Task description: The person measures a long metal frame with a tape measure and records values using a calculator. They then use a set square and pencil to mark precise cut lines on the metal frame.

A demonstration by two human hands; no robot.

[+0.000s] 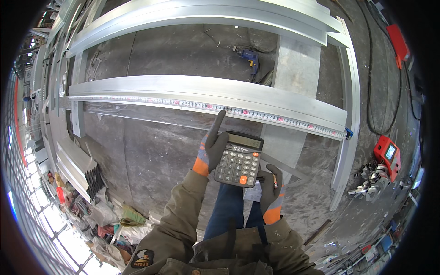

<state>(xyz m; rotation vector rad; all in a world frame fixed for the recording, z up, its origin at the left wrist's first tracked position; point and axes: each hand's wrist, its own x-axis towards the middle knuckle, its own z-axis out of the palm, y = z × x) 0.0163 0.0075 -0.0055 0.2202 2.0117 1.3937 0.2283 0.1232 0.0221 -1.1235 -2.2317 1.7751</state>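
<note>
Head view: the tape measure (183, 103) lies beyond the calculator (236, 161), long axis running left to right. The left hand (214, 146) is nearer, index extended to the tape, other fingers gripping the calculator; the right hand (270, 190), at the calculator's lower right, pinches a slim stick (275, 183).

- Calculator (238, 159): dark body, showing grey keys plus orange ones, the biggest near its lower right. Sitting face up, slightly rotated, display at far end showing digits. Being held clear of the metal, on the near side.
- Tape measure (188, 103): white blade, black and red marks, running extended along the profile's near edge. Dark-blue piece sitting at right end.
- Metal profile (206, 88): silver, long, lying crosswise, appearing bowed through the fisheye.
- Thin stick (275, 182): short, being held right of the calculator; kind unclear.
</note>
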